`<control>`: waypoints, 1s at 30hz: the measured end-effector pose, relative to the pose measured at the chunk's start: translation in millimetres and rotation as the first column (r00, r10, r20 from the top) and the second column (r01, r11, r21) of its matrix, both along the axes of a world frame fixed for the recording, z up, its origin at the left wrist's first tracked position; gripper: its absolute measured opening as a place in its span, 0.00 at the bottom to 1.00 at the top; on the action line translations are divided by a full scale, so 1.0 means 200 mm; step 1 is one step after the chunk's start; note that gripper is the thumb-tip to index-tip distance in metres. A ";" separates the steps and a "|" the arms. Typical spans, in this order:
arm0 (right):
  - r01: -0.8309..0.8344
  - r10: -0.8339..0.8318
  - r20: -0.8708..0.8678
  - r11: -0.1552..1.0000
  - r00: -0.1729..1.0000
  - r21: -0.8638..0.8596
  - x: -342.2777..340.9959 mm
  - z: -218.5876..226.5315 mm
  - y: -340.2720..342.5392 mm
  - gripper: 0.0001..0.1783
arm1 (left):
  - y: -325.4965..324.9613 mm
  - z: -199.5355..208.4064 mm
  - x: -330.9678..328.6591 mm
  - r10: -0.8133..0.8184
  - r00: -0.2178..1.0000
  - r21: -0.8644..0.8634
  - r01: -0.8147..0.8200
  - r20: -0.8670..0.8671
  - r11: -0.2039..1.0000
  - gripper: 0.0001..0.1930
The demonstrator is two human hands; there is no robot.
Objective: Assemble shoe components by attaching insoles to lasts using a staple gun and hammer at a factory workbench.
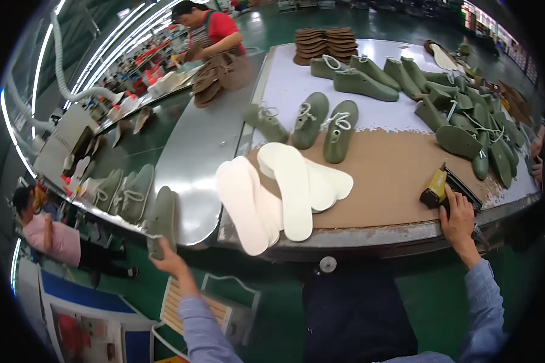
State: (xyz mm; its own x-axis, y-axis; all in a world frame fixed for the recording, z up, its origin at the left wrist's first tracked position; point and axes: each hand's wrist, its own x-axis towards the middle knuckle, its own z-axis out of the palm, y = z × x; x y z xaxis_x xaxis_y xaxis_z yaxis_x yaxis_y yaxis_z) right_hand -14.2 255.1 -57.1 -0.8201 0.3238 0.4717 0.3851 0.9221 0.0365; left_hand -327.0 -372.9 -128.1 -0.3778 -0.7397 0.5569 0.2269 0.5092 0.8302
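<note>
Holding green shoe last [162,210] in left hand [171,261].

The table [369,238] bears brown cardboard [387,181] and a white sheet [283,85]. On these lie pale insoles [295,199], a yellow-black tool [436,189], green lasts [366,85] and stacked brown pieces [324,47].
</note>
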 end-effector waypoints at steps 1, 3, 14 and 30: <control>0.021 -0.021 0.002 1.000 1.000 0.005 -0.01 0.00 0.00 0.35 | -0.06 0.03 -0.07 0.090 0.990 -0.069 -0.083 0.111 0.994 0.31; 0.055 -0.055 0.014 0.998 0.998 -0.017 0.00 0.02 -0.01 0.34 | -0.13 0.16 -0.21 0.143 0.924 -0.182 -0.082 0.353 0.980 0.35; -0.334 0.206 -0.304 0.818 0.930 -0.468 -1.11 0.20 -0.50 0.43 | 1.23 0.65 -0.15 -0.602 0.561 -0.467 0.822 0.567 0.326 0.24; -0.445 0.350 -0.302 0.823 0.887 -0.354 -1.80 0.31 -0.67 0.38 | 1.30 0.30 0.08 -0.477 0.567 -0.474 0.824 0.672 0.311 0.32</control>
